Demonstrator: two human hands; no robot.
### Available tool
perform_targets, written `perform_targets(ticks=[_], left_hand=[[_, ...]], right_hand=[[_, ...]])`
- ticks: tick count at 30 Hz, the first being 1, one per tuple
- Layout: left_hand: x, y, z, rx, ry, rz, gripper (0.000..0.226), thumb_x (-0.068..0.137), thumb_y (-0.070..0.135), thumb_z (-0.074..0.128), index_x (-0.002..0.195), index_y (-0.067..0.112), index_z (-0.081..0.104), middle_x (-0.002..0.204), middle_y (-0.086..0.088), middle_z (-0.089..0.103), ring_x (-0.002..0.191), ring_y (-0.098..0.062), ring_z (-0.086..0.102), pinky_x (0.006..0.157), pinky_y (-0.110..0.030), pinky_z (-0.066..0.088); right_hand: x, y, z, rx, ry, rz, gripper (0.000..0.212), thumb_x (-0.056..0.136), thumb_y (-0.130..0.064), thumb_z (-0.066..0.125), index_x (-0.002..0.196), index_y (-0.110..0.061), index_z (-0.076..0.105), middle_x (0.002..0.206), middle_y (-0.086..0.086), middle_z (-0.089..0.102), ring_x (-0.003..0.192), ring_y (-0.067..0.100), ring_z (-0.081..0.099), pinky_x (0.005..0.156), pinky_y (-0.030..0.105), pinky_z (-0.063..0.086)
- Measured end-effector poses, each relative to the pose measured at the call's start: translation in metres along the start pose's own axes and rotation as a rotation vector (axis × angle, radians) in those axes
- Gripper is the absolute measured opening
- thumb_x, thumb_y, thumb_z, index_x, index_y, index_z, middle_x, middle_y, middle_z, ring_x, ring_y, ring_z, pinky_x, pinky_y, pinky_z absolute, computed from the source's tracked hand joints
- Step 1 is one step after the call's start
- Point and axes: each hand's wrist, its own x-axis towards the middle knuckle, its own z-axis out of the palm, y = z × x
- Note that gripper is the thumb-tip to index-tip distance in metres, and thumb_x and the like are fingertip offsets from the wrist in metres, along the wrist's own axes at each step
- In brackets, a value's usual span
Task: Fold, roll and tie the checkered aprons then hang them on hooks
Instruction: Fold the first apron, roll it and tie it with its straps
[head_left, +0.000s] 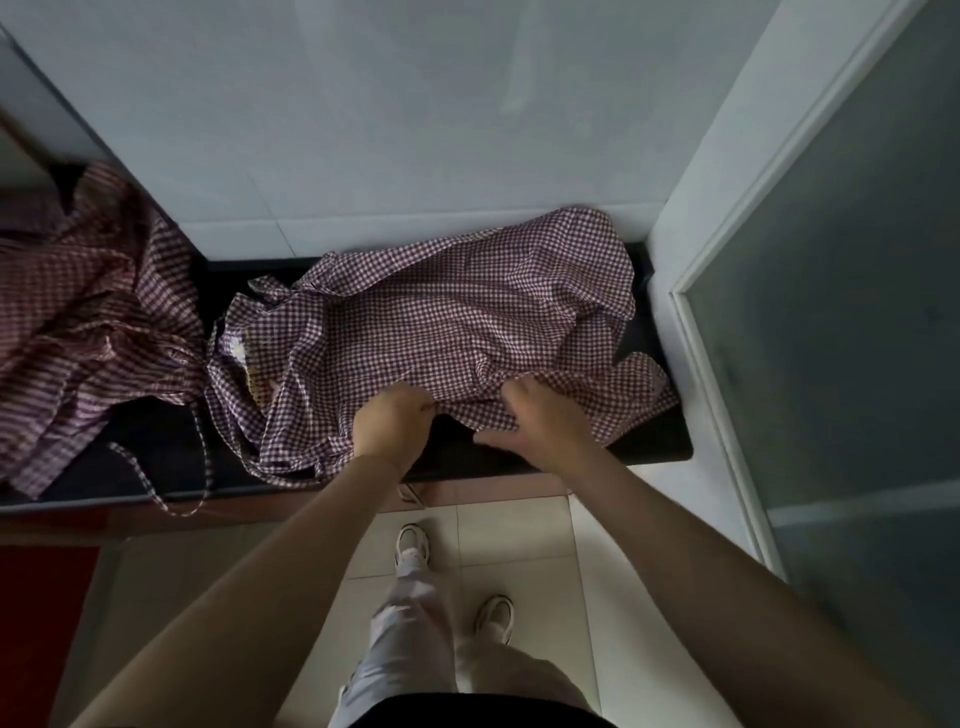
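Observation:
A purple-and-white checkered apron (441, 322) lies crumpled and spread on the black countertop (654, 441). My left hand (390, 420) pinches its near edge, fingers curled into the cloth. Just to the right, my right hand (535, 415) grips the same edge with curled fingers, thumb stretched out over the counter. A second checkered apron (88, 306) lies heaped at the left end of the counter. A thin apron strap (156, 488) loops over the front edge. No hooks are in view.
A pale tiled wall (415, 114) rises behind the counter. A white door frame with a frosted glass panel (841, 322) closes the right side. Light floor tiles (524, 540) and my shoes are below. A red surface (36, 597) shows at lower left.

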Motion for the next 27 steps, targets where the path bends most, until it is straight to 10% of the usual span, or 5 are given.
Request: perform_targets(ticks=[5,12,16,27], left_hand=[[0.018,0.007,-0.018,-0.228,-0.081,-0.138,0.016,0.094,0.019,0.061,0.087,0.010,0.072,0.088,0.001,0.066,0.082,-0.017,0.060,0.071,-0.028,0.046],[0.031,0.011,-0.031,-0.202,-0.187,-0.103,0.015,0.097,0.016,0.052,0.089,0.005,0.058,0.090,-0.005,0.058,0.088,-0.023,0.056,0.068,-0.024,0.040],[0.033,0.012,-0.035,0.155,-0.232,0.077,0.068,0.076,0.051,0.075,0.120,0.011,0.042,0.114,-0.004,0.044,0.109,-0.024,0.045,0.098,-0.039,0.044],[0.050,0.027,-0.056,0.062,-0.060,0.126,0.039,0.089,0.023,0.063,0.121,0.009,0.046,0.109,-0.013,0.051,0.100,-0.035,0.054,0.077,-0.044,0.047]], right_hand=[[0.002,-0.022,0.031,-0.118,0.059,0.105,0.075,0.063,-0.057,0.084,0.108,-0.008,0.049,0.108,0.012,0.050,0.089,0.023,0.054,0.064,0.029,0.053],[0.020,-0.023,0.019,-0.113,0.267,0.219,0.033,0.076,-0.006,0.072,0.103,-0.007,0.052,0.102,0.014,0.054,0.076,0.021,0.054,0.058,0.029,0.052],[0.025,-0.008,-0.017,-0.113,0.262,0.181,0.036,0.074,0.001,0.072,0.102,-0.009,0.051,0.104,0.014,0.053,0.077,0.019,0.051,0.060,0.027,0.051],[0.036,0.031,-0.103,-0.368,0.144,0.318,0.022,0.098,-0.006,0.043,0.111,-0.005,0.061,0.117,0.012,0.059,0.111,0.031,0.053,0.081,0.040,0.047]])
